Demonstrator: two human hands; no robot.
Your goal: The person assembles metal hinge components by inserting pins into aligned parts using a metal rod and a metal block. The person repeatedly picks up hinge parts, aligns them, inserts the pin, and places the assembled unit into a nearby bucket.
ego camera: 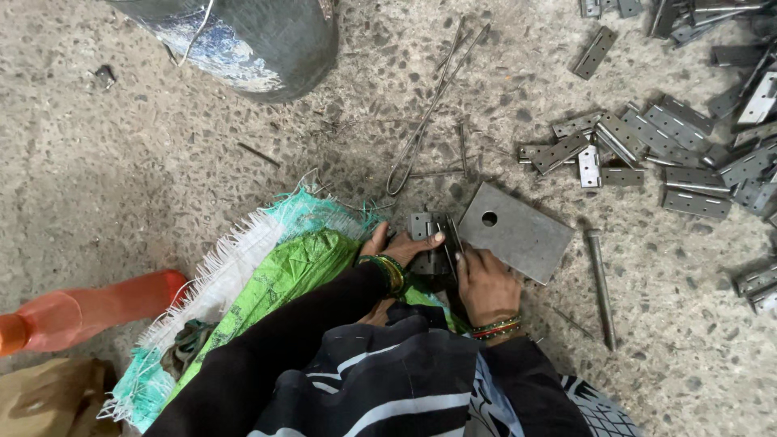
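Observation:
My left hand (398, 247) grips a grey metal hinge (429, 225) from the left, thumb lying across its leaf. My right hand (484, 283) holds the same hinge from the right, fingers curled at its knuckle edge. The hinge sits low over the speckled floor, right beside a flat grey steel plate (518, 235) with one round hole. Both wrists wear coloured bangles, and dark striped sleeves cover my arms.
A heap of loose hinges (672, 137) spreads over the upper right. A long bolt (600, 283) lies right of the plate, bent wire (429, 113) above it. A dark drum (243, 40) stands at top, an orange bottle (81, 311) at left, woven sacks (267, 275) under my arm.

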